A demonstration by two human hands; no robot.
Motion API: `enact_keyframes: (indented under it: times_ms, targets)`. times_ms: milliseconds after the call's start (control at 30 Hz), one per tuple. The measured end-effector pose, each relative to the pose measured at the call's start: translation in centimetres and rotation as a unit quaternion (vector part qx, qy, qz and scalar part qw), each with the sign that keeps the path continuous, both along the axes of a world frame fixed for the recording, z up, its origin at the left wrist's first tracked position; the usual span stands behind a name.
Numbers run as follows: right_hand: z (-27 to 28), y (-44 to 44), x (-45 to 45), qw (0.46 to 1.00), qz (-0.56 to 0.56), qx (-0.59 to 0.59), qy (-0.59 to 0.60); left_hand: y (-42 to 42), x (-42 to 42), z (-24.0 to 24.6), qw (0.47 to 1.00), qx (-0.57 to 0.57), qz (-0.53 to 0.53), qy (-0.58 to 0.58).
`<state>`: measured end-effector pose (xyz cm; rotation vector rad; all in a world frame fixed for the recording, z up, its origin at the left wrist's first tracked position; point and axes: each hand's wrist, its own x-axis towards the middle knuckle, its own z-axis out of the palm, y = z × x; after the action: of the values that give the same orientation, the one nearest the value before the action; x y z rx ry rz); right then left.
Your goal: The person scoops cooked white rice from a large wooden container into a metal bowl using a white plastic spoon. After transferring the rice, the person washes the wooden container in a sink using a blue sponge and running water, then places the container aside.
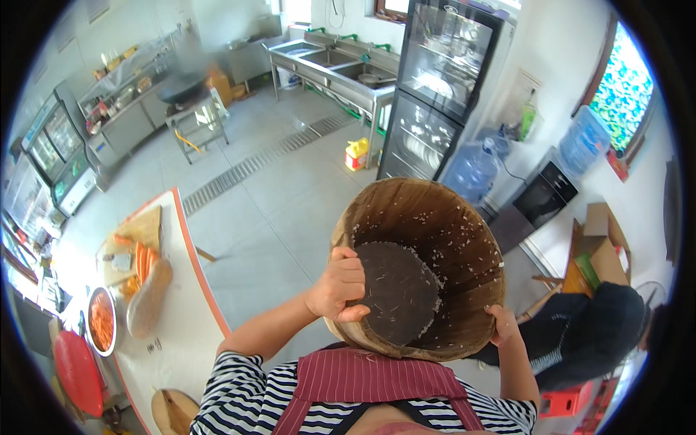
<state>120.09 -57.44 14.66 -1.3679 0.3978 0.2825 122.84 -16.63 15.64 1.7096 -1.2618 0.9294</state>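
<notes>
A large wooden rice bucket [467, 228] is held up in front of my chest, its mouth tilted towards me. Grains of cooked rice cling to its inner wall and around the edge of its dark round bottom [399, 293]. My left hand [340, 285] grips the rim on the left side, the fingers over the edge and the thumb pointing inward. On the right side my right hand [503, 325] clasps the rim low down, thumb on the lip; its other fingers are hidden behind the wall.
Left stands a table [185, 304] with a cutting board [149, 223], carrot pieces, a gourd-like squash [149, 299] and a bowl of shredded carrot [101, 321]. A drain grate [261, 163] crosses the floor. Ahead are steel sinks [326, 57], a glass-doored cabinet [435, 92] and water jugs [470, 168]. Someone in dark clothes [576, 331] is at right.
</notes>
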Motion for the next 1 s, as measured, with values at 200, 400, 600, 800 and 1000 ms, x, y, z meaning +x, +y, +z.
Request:
enact_keyframes:
  times_ms: [200,400,600,800,1000]
  targets:
    - [-1.8,-3.7,-2.6,0.994,0.101,0.001,-0.046,-2.8,-12.1,0.9,0.990,0.032,0.135,-0.017]
    - [-2.9,-6.1,-3.0,0.987,0.151,0.059,-0.013,-7.2,-15.8,1.9,0.984,0.041,0.174,-0.005]
    - [-7.8,-8.7,-1.2,0.979,0.150,0.136,0.004,-10.2,-12.3,1.2,0.982,0.069,0.175,0.017]
    - [-12.8,-10.2,1.2,0.976,0.156,0.150,-0.004,-12.8,-10.4,-1.9,0.981,0.090,0.171,0.003]
    - [-16.5,-11.8,1.3,0.979,0.142,0.146,-0.001,-16.9,-13.1,-2.2,0.967,0.139,0.209,-0.032]
